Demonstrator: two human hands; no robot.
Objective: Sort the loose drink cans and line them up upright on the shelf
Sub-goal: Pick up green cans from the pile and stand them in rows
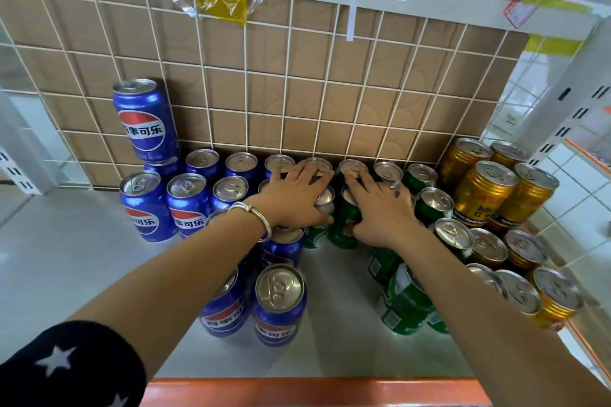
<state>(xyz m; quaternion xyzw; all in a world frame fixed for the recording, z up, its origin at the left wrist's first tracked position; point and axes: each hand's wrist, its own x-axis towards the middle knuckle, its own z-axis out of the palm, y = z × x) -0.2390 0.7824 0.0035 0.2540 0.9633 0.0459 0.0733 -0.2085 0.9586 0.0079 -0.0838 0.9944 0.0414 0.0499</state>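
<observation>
Silver-topped cans stand upright on the white shelf (82, 258): blue cans (188, 205) at 9 o'clock, green cans (433, 205) in the middle, gold cans (482, 192) at 3 o'clock. The left hand (294, 198) and right hand (380, 211) lie spread flat on the middle tops, gripping nothing.

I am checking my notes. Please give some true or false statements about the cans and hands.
1. The gold cans stand to the right of the green cans. True.
2. One blue can stands on top of other blue cans. True.
3. Both hands hover clear of the cans. False: the left hand and the right hand rest on can tops.
4. The bracelet is on the right wrist. False: it is on the left wrist.
</observation>
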